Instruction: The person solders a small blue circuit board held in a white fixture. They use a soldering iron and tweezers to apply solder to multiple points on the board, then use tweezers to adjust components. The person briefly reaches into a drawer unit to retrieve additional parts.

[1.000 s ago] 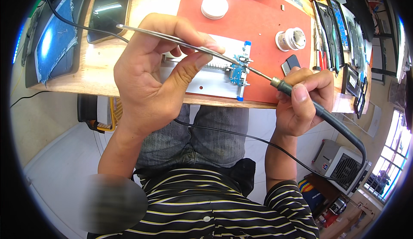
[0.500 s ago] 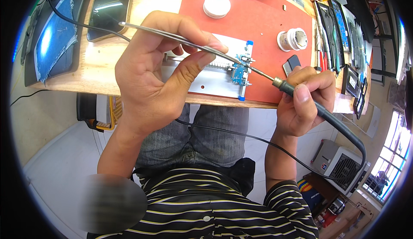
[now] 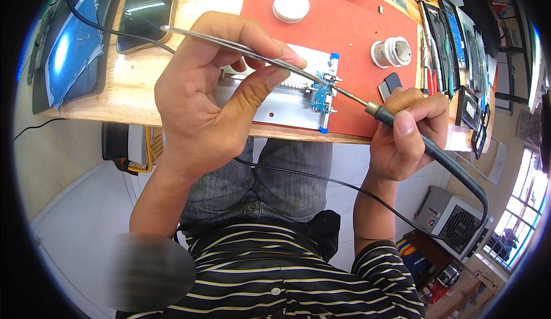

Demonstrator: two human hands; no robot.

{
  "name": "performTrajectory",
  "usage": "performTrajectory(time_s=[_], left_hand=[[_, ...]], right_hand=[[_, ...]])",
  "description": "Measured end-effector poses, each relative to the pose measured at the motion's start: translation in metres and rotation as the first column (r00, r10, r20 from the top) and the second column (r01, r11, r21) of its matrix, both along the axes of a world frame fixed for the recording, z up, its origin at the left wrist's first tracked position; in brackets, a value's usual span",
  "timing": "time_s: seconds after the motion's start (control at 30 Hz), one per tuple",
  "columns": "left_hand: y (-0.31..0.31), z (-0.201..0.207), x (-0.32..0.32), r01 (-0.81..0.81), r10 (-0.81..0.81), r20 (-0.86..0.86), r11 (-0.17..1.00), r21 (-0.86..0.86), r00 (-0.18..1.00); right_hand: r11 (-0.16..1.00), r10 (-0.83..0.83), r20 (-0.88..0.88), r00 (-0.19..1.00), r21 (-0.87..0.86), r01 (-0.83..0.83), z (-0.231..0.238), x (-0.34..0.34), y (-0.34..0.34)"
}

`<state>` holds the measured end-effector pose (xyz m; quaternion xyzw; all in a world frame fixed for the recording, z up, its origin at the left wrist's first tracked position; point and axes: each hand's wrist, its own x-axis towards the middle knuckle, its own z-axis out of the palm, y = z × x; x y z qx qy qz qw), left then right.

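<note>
Pinching the metal tweezers (image 3: 229, 44) between thumb and forefinger, my left hand (image 3: 209, 101) occupies the centre-left of the frame. My right hand (image 3: 408, 134), right of centre, grips the soldering iron (image 3: 445, 157) by its dark handle, fingers closed around it. Both tool tips converge at the blue circuit board (image 3: 319, 97), just right of centre; I cannot tell whether they touch it. The board sits in a silver holder (image 3: 290, 118) over a red mat (image 3: 356, 26).

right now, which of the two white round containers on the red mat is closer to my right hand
The brown-marked container, beyond your right hand; the plain white container is farther away, to the left.
</note>
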<state>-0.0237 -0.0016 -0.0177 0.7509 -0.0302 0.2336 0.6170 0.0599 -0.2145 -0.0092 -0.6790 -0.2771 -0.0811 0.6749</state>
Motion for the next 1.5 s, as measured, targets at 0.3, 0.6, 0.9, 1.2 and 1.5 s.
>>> performTrajectory(time_s=[0.3, 0.6, 0.9, 1.2, 1.5], left_hand=[[0.0028, -0.0018, 0.0004, -0.007, 0.006, 0.021, 1.0, 0.022, 1.0], [0.0055, -0.0044, 0.0, 0.006, -0.005, 0.03, 1.0, -0.025, 1.0], [0.0057, -0.0044, -0.0001, -0.01, 0.01, 0.014, 1.0, -0.003, 1.0], [0.0048, -0.0034, 0.0, -0.003, 0.003, 0.017, 1.0, -0.024, 1.0], [0.0056, -0.0022, -0.0005, -0.022, 0.022, 0.005, 1.0, 0.001, 1.0]], right_hand=[[1.0, -0.015, -0.011, 1.0, -0.004, 0.014, -0.0001, -0.0007, -0.0001], [1.0, 0.008, 0.014, 1.0, -0.006, -0.008, 0.0, 0.0001, 0.0004], [1.0, 0.009, 0.002, 1.0, 0.002, -0.009, -0.0005, 0.0002, -0.0004], [0.998, 0.018, -0.038, 0.999, 0.058, -0.015, -0.002, 0.0001, -0.0016], [0.994, 0.038, -0.083, 0.996, 0.104, -0.03, -0.0013, -0.0011, -0.0029]])
